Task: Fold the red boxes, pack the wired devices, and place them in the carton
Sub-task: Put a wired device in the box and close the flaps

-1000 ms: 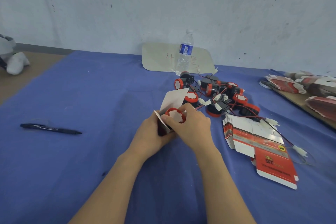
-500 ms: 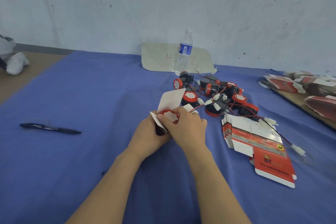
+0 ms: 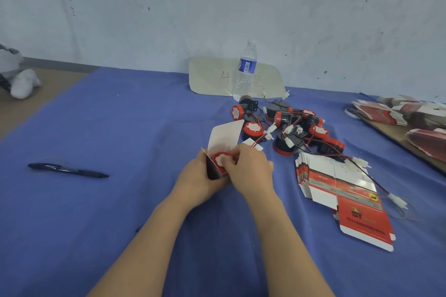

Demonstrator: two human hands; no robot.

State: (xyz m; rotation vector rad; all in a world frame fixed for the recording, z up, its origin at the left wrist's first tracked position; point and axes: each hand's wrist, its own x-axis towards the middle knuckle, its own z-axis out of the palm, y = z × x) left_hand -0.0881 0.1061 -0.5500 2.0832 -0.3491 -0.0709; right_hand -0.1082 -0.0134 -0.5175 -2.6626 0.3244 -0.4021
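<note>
At the middle of the blue table my left hand (image 3: 196, 177) grips a small red box (image 3: 213, 171) whose white lid flap (image 3: 225, 136) stands open. A wired device (image 3: 223, 160) with a red and white round face sits in the box mouth, and my right hand (image 3: 251, 171) holds it with curled fingers from the right. Several more black and red wired devices (image 3: 287, 125) lie in a tangle just beyond. A fanned stack of flat red and white boxes (image 3: 337, 185) lies to the right of my hands.
A water bottle (image 3: 245, 71) stands on a cardboard sheet (image 3: 212, 77) at the wall. A dark pen (image 3: 67, 170) lies at the left. More flat boxes (image 3: 410, 116) are piled on a board at the far right. A grey and white soft thing (image 3: 17, 75) sits at the far left.
The device has gone a little deeper into the box, and both hands have shifted slightly toward me with it.
</note>
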